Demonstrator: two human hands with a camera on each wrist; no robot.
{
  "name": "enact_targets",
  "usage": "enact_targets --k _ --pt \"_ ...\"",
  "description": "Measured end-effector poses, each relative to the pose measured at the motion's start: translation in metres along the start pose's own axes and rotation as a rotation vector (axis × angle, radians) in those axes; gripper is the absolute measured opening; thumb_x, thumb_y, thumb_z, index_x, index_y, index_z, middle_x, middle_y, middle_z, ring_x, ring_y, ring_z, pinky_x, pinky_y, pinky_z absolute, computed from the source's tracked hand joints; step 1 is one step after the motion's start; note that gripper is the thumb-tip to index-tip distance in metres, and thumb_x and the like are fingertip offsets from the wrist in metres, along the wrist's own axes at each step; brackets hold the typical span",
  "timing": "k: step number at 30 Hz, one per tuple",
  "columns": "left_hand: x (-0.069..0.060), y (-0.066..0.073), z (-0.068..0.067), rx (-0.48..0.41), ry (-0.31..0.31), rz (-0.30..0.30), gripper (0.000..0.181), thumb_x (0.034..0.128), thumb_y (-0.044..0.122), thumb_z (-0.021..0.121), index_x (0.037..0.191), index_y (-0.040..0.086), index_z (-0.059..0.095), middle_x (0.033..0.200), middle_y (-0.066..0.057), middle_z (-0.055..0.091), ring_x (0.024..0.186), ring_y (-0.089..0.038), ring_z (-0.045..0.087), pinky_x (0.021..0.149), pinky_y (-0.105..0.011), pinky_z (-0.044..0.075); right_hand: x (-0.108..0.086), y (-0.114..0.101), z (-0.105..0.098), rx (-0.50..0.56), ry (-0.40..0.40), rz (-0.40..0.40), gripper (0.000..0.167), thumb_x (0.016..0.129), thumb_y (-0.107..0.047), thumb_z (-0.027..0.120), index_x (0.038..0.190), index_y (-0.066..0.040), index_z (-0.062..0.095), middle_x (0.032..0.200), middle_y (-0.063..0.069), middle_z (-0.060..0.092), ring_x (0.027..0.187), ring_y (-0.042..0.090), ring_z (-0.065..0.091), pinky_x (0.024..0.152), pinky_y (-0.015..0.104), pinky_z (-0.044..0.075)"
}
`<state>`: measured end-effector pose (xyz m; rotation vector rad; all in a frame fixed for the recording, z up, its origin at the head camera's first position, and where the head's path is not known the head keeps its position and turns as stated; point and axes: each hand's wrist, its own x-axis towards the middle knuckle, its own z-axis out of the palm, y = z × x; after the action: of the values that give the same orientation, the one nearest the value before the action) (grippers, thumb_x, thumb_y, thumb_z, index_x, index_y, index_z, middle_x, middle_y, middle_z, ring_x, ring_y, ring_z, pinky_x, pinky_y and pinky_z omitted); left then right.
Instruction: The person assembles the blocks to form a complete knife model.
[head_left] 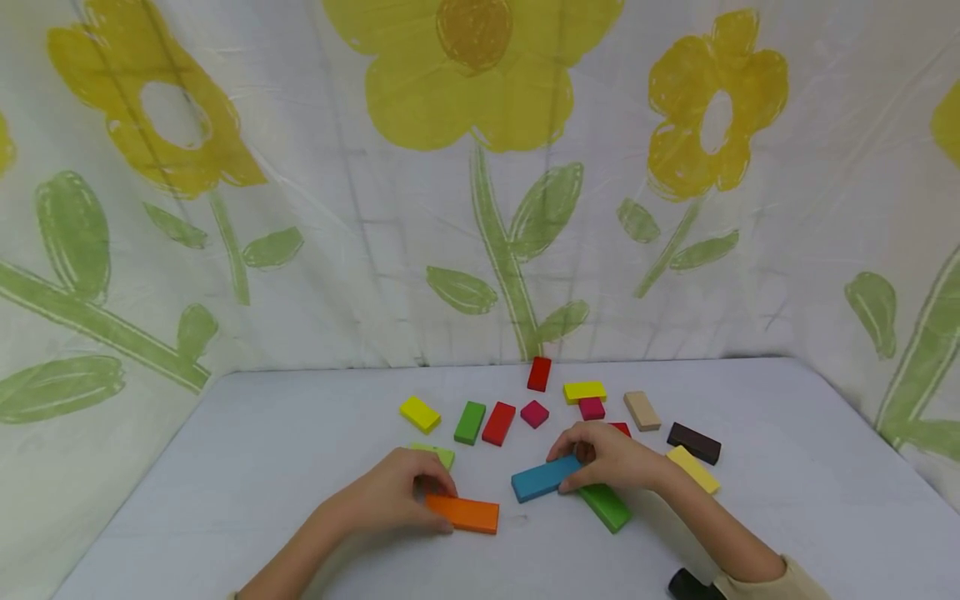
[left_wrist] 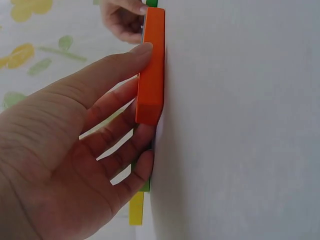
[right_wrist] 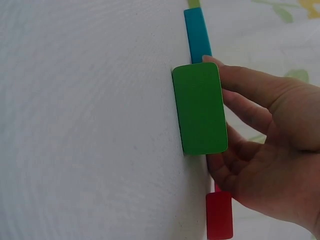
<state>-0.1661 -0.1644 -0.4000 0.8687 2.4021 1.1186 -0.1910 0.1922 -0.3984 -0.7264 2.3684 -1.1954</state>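
Observation:
An orange block (head_left: pixel 476 516) lies flat on the white table, and my left hand (head_left: pixel 382 493) pinches its left end between thumb and fingers. In the left wrist view the thumb presses along one long side of the orange block (left_wrist: pixel 151 65). To the right, my right hand (head_left: pixel 617 458) holds the right end of a blue block (head_left: pixel 540 480), which sits at a slant. A long green block (head_left: pixel 609 510) lies just under that hand. In the right wrist view the green block (right_wrist: pixel 200 107) hides part of the fingers and of the blue block (right_wrist: pixel 197 35).
Behind the hands lie a light green block (head_left: pixel 438 455), yellow block (head_left: pixel 420 414), green block (head_left: pixel 470 422), red block (head_left: pixel 498 423) and several others. A dark block (head_left: pixel 693 442) and pale yellow block (head_left: pixel 692 469) lie near the right forearm. A flower-printed curtain (head_left: pixel 360 275) hangs behind.

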Motion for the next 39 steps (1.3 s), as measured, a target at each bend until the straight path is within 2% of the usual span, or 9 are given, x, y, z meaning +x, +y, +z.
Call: enact_targets --k 6,13,17,24,30,39 --pt "-0.002 -0.011 -0.003 0.008 0.066 0.025 0.026 0.0825 0.024 0.091 0.103 0.017 0.079 0.098 0.011 0.071 0.089 -0.007 0.059 0.082 -0.024 0.052 0.0 0.0 0.0 0.001 0.004 -0.002 0.031 0.088 -0.012 0.086 0.116 -0.006 0.074 0.105 0.0 0.069 0.093 0.019 0.054 0.074 0.021 0.047" --pt "0.001 -0.015 -0.002 -0.003 0.142 -0.01 0.025 0.0847 0.025 0.09 0.106 0.016 0.079 0.097 0.008 0.07 0.086 -0.01 0.057 0.076 -0.023 0.048 0.001 -0.001 0.0 -0.003 0.01 0.011 0.031 0.088 -0.012 0.086 0.116 -0.007 0.073 0.104 0.001 0.067 0.094 0.02 0.054 0.074 0.021 0.048" --pt "0.002 -0.017 -0.001 -0.03 0.193 -0.011 0.027 0.0852 0.024 0.09 0.108 0.013 0.079 0.096 0.004 0.069 0.086 -0.011 0.057 0.075 -0.023 0.048 0.001 -0.001 0.001 -0.011 0.017 0.01 0.031 0.088 -0.012 0.086 0.115 -0.007 0.073 0.101 0.0 0.066 0.093 0.019 0.055 0.073 0.022 0.049" --pt "0.005 -0.025 0.006 -0.046 0.266 -0.018 0.027 0.0865 0.024 0.088 0.11 0.014 0.08 0.101 0.003 0.07 0.09 -0.012 0.058 0.077 -0.023 0.049 0.001 0.0 0.002 -0.032 0.043 -0.003 0.03 0.088 -0.015 0.086 0.115 -0.008 0.073 0.1 0.0 0.062 0.091 0.018 0.056 0.073 0.022 0.05" --pt "0.008 -0.029 0.011 -0.057 0.344 -0.005 0.028 0.0854 0.022 0.089 0.11 0.012 0.08 0.103 0.001 0.072 0.088 -0.011 0.057 0.074 -0.022 0.048 0.0 -0.002 0.002 -0.057 0.069 -0.02 0.03 0.089 -0.016 0.086 0.114 -0.007 0.073 0.099 0.0 0.062 0.089 0.017 0.056 0.072 0.022 0.05" --pt "0.007 -0.028 0.011 -0.07 0.379 -0.036 0.027 0.0866 0.021 0.088 0.11 0.011 0.08 0.103 0.0 0.072 0.086 -0.012 0.055 0.071 -0.021 0.046 0.011 -0.015 0.004 -0.083 0.098 -0.024 0.033 0.087 -0.016 0.087 0.115 -0.007 0.073 0.099 0.002 0.064 0.085 0.016 0.057 0.067 0.021 0.051"
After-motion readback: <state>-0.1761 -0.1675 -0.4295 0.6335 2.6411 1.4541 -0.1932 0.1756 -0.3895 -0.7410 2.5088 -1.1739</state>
